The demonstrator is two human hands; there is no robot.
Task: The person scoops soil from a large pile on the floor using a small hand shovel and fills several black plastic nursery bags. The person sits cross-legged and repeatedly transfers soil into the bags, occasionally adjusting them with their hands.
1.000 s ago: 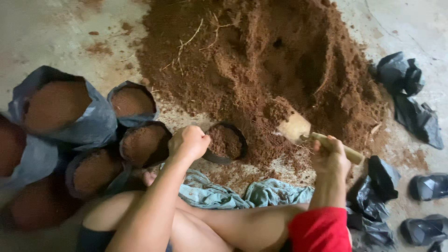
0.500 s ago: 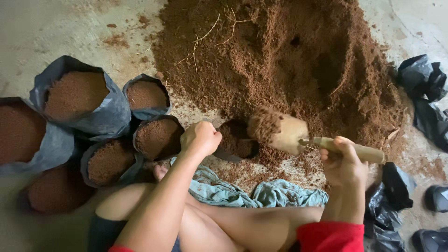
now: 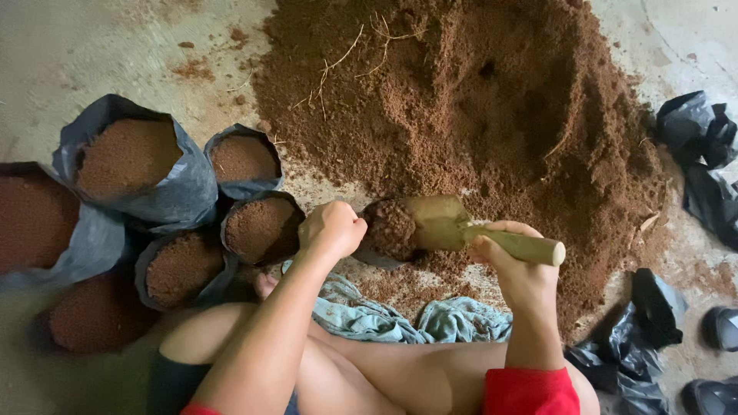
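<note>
My right hand (image 3: 515,265) grips the handle of a small trowel (image 3: 446,223), whose blade is tipped over the mouth of a small black grow bag (image 3: 384,257) and carries brown soil. My left hand (image 3: 332,229) is closed on the near-left rim of that bag, holding it up. The bag stands at the foot of a large heap of brown soil (image 3: 492,115) on the concrete floor. Most of the bag is hidden behind the trowel and my hand.
Several soil-filled black grow bags (image 3: 246,165) stand grouped on the left. Crumpled unfilled black bags (image 3: 696,138) lie on the right and lower right (image 3: 642,330). A blue-green cloth (image 3: 400,319) lies by my legs. Dry roots stick out of the heap's top.
The trowel came away from the heap with soil and swung left to the bag's mouth. My left hand stayed on the bag's rim. The view shifted slightly.
</note>
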